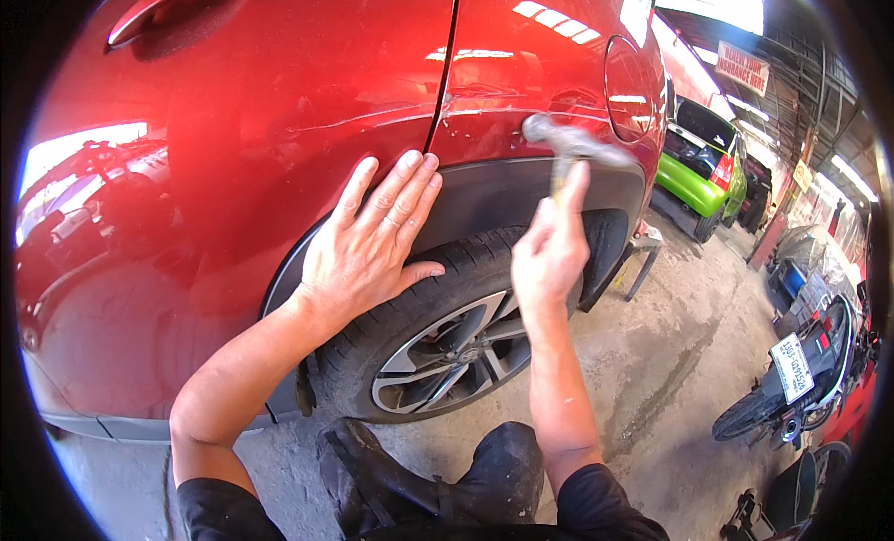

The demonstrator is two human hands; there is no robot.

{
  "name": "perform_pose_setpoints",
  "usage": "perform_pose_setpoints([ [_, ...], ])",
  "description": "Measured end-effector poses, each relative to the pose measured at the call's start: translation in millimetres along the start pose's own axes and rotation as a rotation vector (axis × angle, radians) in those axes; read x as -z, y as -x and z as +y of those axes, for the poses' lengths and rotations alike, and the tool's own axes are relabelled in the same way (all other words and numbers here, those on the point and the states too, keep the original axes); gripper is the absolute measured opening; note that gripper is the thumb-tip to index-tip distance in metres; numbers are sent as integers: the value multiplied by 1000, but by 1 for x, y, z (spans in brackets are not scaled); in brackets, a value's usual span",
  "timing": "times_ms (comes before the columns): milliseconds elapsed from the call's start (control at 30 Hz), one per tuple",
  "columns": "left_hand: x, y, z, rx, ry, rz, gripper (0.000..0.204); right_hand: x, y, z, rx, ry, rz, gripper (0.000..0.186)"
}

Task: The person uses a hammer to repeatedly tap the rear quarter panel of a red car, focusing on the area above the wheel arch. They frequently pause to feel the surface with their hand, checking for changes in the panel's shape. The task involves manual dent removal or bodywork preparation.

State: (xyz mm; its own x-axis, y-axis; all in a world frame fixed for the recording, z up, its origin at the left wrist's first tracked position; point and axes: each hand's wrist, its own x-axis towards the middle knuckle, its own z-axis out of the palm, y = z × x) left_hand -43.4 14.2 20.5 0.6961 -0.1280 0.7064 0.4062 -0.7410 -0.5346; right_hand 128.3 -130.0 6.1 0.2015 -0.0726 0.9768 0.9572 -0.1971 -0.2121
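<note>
A red car's side fills the left and middle of the view, its rear door (279, 75) meeting the rear fender panel (503, 71) at a dark vertical gap. Pale scratches cross both just above the black wheel-arch trim (494, 182). My left hand (372, 229) lies flat, fingers stretched, against the trim and lower door edge beside the gap. In my right hand (551, 248) is a hammer (570, 141), gripped by its handle with the thumb along it. Its metal head, slightly blurred, is at the fender above the trim; whether it touches the paint I cannot tell.
Below my hands is the rear wheel (456, 350) with its tyre. A low metal stand (643, 252) is behind the car. Farther right are a green car (698, 169), a parked motorcycle (792, 383) and a hanging sign (743, 68). My knees (503, 466) are close to the wheel.
</note>
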Motion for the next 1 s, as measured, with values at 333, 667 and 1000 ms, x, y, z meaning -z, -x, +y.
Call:
perform_pose_setpoints([
  [333,1,0,1,4,-13,-7,103,8,-8,4,-62,9,19,63],
  [667,-1,1,5,4,-19,-24,107,5,-12,30,-63,-32,123,64],
  [1000,3,-4,8,-22,-1,50,105,16,-4,28,-129,-17,0,64],
])
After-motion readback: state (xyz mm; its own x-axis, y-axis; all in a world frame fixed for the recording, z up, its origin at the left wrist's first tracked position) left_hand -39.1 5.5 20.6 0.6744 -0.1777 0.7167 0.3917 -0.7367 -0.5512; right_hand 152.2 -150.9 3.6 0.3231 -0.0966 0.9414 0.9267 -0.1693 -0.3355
